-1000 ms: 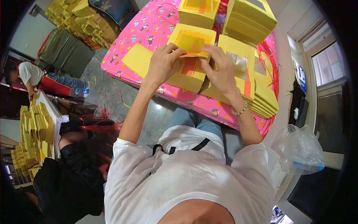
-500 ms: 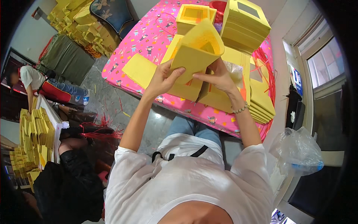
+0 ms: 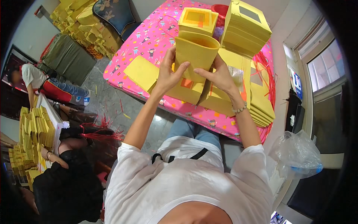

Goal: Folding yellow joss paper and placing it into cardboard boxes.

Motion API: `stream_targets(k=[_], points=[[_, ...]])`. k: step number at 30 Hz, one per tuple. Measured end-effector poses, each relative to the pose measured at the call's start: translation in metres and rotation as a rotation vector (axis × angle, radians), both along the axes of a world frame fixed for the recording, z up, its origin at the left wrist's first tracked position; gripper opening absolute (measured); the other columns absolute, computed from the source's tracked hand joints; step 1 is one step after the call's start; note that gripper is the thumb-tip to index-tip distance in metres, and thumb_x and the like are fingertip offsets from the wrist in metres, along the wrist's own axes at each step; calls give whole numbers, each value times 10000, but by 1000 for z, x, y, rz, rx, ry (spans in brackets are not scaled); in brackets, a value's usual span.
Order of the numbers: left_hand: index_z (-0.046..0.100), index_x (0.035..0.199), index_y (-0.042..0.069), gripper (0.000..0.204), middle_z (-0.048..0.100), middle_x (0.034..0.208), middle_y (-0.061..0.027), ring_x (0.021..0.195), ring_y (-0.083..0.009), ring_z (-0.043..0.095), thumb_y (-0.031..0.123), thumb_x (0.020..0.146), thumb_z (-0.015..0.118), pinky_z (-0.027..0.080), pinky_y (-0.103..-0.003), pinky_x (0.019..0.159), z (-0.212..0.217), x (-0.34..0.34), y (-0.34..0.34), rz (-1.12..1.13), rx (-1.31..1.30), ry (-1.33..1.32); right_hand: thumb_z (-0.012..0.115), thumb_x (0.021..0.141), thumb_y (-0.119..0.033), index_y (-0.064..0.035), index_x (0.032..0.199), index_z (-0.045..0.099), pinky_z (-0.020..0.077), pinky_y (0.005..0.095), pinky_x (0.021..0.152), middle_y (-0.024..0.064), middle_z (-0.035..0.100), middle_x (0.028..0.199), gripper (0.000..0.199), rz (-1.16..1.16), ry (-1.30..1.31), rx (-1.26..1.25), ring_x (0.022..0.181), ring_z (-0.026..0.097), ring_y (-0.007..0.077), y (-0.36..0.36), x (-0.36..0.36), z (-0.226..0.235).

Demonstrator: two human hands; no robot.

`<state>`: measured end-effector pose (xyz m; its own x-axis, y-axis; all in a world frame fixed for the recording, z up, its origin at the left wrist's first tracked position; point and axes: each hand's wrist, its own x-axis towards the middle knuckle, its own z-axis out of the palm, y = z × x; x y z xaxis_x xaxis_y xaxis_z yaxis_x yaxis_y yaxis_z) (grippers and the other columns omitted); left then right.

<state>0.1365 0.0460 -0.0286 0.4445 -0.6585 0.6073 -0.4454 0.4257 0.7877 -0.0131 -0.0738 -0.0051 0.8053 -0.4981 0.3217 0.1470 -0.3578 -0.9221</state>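
Note:
Between my two hands a yellow paper sleeve [image 3: 195, 56] is held up, its rounded mouth bowed apart at the top. My left hand [image 3: 170, 74] grips its left side, thumb across the front. My right hand [image 3: 220, 76] grips the lower right side, its thumb also on the front; the fingers behind are hidden. Just below the hands lie yellow paper stacks, one with an orange patch [image 3: 186, 83]. A flat yellow piece [image 3: 141, 71] rests to the left of my left hand.
A pink patterned cover [image 3: 125, 52] lies under the stacks. A tall yellow stack [image 3: 244, 33] and a red basin [image 3: 219, 15] stand farther back. Red strips [image 3: 267, 71] hang at the right, above a clear plastic bag [image 3: 298, 155]. Two people work at the left beside yellow bundles [image 3: 39, 128].
The sleeve has turned more upright, its mouth tipping away from me and narrowing. My hands have shifted slightly and still hold it. At the left, another person's hand has come into view by the bundles.

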Motion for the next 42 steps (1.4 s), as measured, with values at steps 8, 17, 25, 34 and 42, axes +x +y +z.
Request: stream_targets(k=[8, 17, 25, 34, 42], points=[[453, 1222, -10, 367, 569, 1114, -83, 1061, -134, 525, 52, 884, 584, 423, -283, 910, -9, -7, -4, -145, 25, 251, 762, 755, -203, 0, 1255, 457, 526, 294, 763, 125, 600, 1140, 620, 31, 35, -24, 915, 633, 190, -11, -2, -11], [465, 1215, -29, 419, 606, 1086, -102, 992, -135, 579, 146, 872, 632, 473, -290, 851, 25, -4, -6, -200, 224, 375, 691, 844, -201, 36, 1186, 509, 491, 264, 822, 102, 609, 1090, 454, 58, -30, 225, 950, 587, 127, -19, 3, -6], [457, 1247, -5, 447, 605, 1116, -83, 980, -125, 589, 244, 904, 598, 465, -284, 859, 37, -10, -11, -274, 379, 425, 638, 886, -225, 36, 1155, 550, 487, 246, 808, 98, 634, 1062, 385, 40, 30, 413, 933, 598, 117, -17, -5, 2], [463, 1228, 0, 419, 604, 1121, -88, 993, -123, 591, 257, 919, 581, 477, -277, 857, 35, -10, -15, -260, 428, 464, 642, 882, -245, 33, 1131, 572, 494, 237, 783, 91, 649, 1031, 379, 4, 40, 508, 903, 615, 115, -15, -7, 1], [464, 1234, 7, 410, 600, 1136, -83, 1020, -133, 580, 245, 920, 578, 462, -285, 881, 34, -10, -15, -260, 407, 455, 644, 880, -230, 33, 1164, 544, 497, 249, 795, 94, 639, 1054, 400, 1, 40, 481, 911, 613, 125, -11, -6, 5]])
